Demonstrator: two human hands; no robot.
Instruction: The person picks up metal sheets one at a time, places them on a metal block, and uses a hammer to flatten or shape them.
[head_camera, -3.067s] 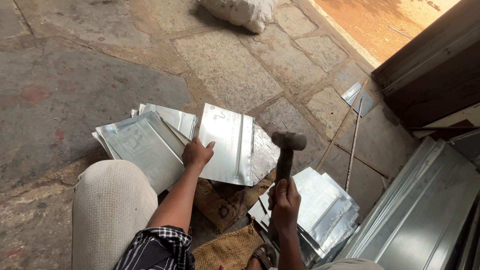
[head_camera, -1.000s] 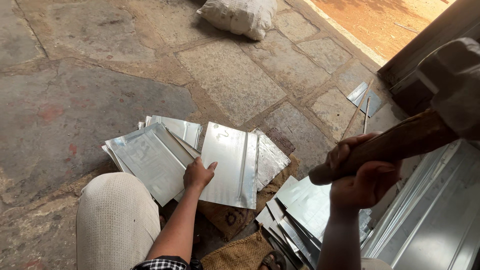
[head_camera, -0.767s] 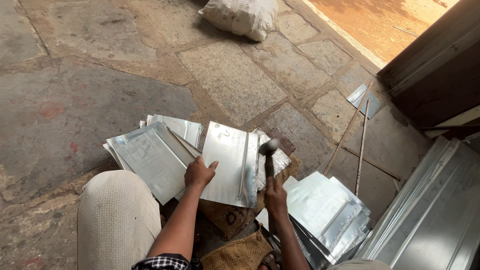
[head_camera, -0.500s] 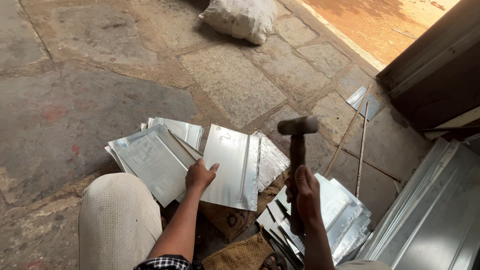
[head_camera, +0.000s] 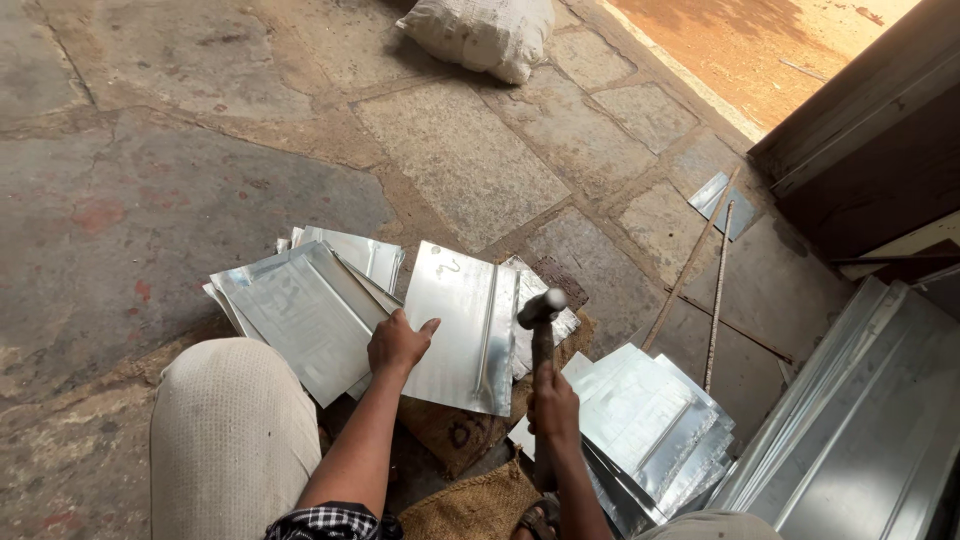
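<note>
Hammering metal sheet (head_camera: 462, 325) (left hand (head_camera: 397, 343) steadying).

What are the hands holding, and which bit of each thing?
The right hand grips a hammer by its handle, well below the head. The left hand presses flat on the left edge of a shiny metal sheet, not gripping it.

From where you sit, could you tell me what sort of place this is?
Probably an open-air sheet-metal workshop: a stone-slab floor, stacks of cut metal sheets, and a hammer in the right hand.
</note>
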